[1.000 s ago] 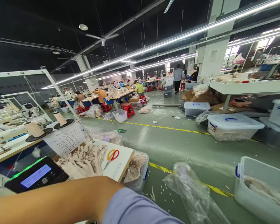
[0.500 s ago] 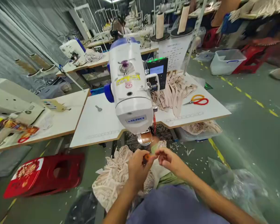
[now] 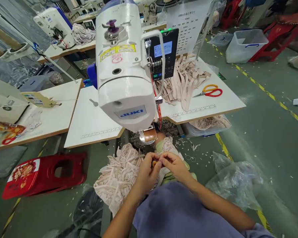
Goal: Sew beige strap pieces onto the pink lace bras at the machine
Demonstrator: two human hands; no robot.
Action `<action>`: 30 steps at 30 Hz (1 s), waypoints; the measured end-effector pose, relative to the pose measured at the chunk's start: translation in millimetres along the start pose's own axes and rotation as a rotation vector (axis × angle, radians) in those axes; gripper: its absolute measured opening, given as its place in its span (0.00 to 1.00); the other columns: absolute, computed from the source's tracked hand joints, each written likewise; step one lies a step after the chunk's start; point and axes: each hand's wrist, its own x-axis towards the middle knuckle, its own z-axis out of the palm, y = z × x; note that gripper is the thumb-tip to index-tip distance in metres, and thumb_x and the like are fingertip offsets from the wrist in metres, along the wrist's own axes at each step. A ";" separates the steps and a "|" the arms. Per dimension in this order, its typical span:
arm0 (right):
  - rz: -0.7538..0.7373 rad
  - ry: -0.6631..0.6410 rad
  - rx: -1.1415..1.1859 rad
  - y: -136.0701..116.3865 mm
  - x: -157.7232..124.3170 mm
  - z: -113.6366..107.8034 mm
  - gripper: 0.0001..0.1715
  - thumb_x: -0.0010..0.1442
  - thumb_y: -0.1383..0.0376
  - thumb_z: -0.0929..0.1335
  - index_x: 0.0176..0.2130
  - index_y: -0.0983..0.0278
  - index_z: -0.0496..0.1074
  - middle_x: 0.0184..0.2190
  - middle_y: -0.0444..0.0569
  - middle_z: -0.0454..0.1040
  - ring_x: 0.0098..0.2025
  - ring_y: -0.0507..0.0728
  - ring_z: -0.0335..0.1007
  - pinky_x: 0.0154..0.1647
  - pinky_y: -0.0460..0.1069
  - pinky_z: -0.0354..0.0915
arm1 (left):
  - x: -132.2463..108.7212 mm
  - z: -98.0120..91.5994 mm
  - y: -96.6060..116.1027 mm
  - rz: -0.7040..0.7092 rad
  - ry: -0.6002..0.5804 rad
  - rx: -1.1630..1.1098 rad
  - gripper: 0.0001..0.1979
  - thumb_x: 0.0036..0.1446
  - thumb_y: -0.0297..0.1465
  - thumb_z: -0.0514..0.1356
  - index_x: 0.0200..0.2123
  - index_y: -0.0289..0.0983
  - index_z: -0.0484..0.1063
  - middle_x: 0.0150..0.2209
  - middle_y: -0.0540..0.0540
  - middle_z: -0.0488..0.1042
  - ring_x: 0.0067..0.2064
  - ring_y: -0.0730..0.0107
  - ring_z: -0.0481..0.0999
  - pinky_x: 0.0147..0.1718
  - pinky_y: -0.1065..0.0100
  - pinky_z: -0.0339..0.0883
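Note:
My left hand (image 3: 148, 170) is closed around a small orange object (image 3: 154, 163), mostly hidden by the fingers, so its kind does not show. Fingertip to fingertip with it, my right hand (image 3: 175, 166) is pinched; whatever lies between the fingers is too small to make out. Both hands are above my lap, just below the needle end of a white sewing machine (image 3: 126, 99). Beside my left hand lies a heap of beige lace garments (image 3: 120, 181). A piece of beige lace (image 3: 167, 144) rests over my leg beyond the hands.
Beige fabric straps (image 3: 186, 82) and scissors (image 3: 210, 92) with orange and red handles lie on the white sewing table (image 3: 228, 104). A control panel (image 3: 165, 53) stands beside the machine. A red stool (image 3: 47, 175) is at left; clear plastic bags (image 3: 235, 181) lie on the floor at right.
My right hand has come in against my left, and their fingertips now meet. The orange object is more covered by the fingers. The view has shifted closer to the machine.

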 end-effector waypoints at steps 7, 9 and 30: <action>0.097 -0.020 0.095 17.6 0.3 -4.7 0.28 0.45 0.51 0.79 0.40 0.59 0.70 0.38 0.45 0.72 0.40 0.53 0.71 0.42 0.50 0.69 | 4.1 14.4 -14.8 0.068 0.070 0.150 0.10 0.64 0.31 0.53 0.47 0.37 0.68 0.37 0.43 0.72 0.38 0.62 0.73 0.38 0.62 0.70; 0.094 -0.027 0.060 20.2 2.8 -1.9 0.27 0.46 0.52 0.78 0.41 0.60 0.71 0.39 0.47 0.73 0.42 0.54 0.71 0.46 0.50 0.68 | 2.8 15.9 -17.2 0.106 0.056 0.188 0.13 0.63 0.30 0.53 0.50 0.36 0.67 0.38 0.42 0.71 0.39 0.60 0.73 0.39 0.59 0.70; 0.174 -0.040 0.189 10.6 2.2 8.6 0.38 0.48 0.54 0.78 0.50 0.53 0.57 0.47 0.44 0.67 0.32 0.48 0.70 0.38 0.48 0.71 | -12.0 33.6 -21.6 -0.064 0.160 -0.219 0.21 0.66 0.26 0.51 0.61 0.41 0.61 0.56 0.39 0.71 0.57 0.61 0.72 0.57 0.54 0.67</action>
